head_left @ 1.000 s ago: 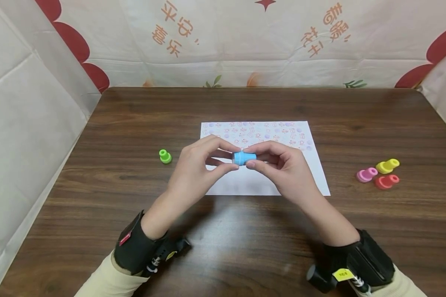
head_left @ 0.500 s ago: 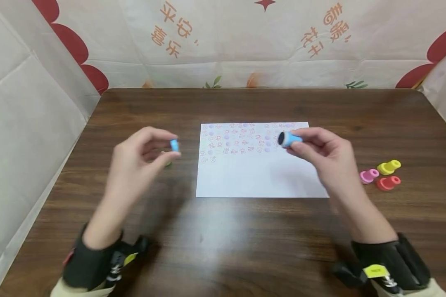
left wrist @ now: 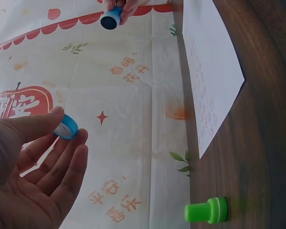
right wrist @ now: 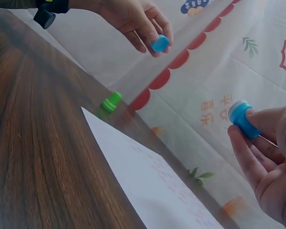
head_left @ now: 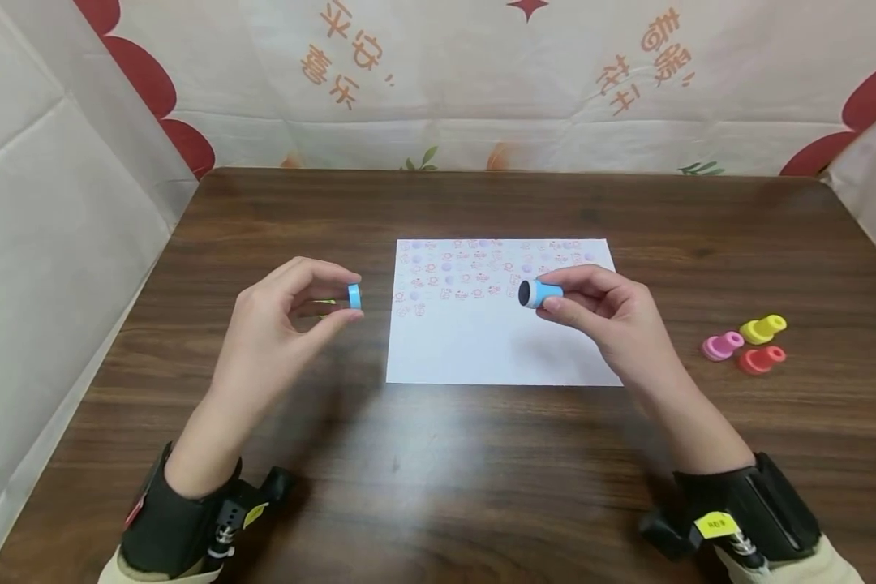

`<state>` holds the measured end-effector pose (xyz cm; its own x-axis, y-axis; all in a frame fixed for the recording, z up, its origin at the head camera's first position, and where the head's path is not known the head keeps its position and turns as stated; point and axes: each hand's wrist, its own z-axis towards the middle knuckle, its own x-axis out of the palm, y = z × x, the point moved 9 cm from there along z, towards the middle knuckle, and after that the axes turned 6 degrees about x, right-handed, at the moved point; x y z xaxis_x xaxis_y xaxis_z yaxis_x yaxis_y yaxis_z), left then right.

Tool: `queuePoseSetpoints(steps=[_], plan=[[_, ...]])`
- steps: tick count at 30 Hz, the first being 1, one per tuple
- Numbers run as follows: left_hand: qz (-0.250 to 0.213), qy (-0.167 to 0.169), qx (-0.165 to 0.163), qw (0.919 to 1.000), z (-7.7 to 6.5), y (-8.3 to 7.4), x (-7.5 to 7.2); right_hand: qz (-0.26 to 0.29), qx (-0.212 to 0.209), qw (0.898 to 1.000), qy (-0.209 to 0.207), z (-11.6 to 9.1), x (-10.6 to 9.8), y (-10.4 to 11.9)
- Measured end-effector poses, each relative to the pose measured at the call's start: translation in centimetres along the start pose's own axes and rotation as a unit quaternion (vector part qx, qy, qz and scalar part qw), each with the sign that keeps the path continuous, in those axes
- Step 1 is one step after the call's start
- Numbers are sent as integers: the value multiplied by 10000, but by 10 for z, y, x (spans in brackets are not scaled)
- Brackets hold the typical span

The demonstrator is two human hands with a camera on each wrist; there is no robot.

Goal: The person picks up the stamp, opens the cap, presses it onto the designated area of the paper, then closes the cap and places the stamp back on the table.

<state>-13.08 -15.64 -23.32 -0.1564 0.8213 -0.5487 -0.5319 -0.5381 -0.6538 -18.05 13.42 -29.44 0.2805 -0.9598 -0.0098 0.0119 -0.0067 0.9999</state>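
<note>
Between thumb and fingers, my left hand (head_left: 281, 320) pinches a small round blue cap (head_left: 354, 296), held left of the paper. My right hand (head_left: 613, 324) grips a blue stamp (head_left: 547, 293) by its narrow handle, above the right part of the paper. Its dark round stamping face points left, toward the cap. Below both hands lies a white sheet of paper (head_left: 467, 349), printed with rows of small red and purple stamp marks across its upper part. A green stamp (left wrist: 206, 210) stands on the table near my left hand, mostly hidden behind the fingers in the head view.
At the right of the brown wooden table (head_left: 438, 470) lie a yellow stamp (head_left: 763, 328), a pink stamp (head_left: 722, 345) and a red stamp (head_left: 762, 359), close together. A patterned white cloth (head_left: 467, 81) hangs behind the table's far edge.
Both hands were together on the capped blue stamp over the paper. The cap has come off and the hands have parted, left hand leftward with the cap, right hand rightward with the stamp.
</note>
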Motion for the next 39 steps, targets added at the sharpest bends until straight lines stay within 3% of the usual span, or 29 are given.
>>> queuePoseSetpoints(steps=[20, 26, 30, 33, 36, 39], plan=[[-70, 72, -92, 9999, -8, 5, -6, -602, -61, 9966, 565, 31, 56, 8], [-44, 80, -119, 9999, -11, 7, -7, -1288, -84, 9906, 460, 41, 65, 4], [-42, 83, -151, 9998, -12, 8, -7, -2120, -289, 9761, 369, 50, 72, 3], [-23, 83, -170, 9998, -13, 8, -6, -2793, -523, 9581, 364, 55, 80, 3], [-30, 76, -180, 9998, -13, 9, -5, -3522, -706, 9321, 476, 60, 91, 2], [-27, 74, -163, 9998, -13, 8, -5, -4310, -744, 8973, 593, 65, 103, -1]])
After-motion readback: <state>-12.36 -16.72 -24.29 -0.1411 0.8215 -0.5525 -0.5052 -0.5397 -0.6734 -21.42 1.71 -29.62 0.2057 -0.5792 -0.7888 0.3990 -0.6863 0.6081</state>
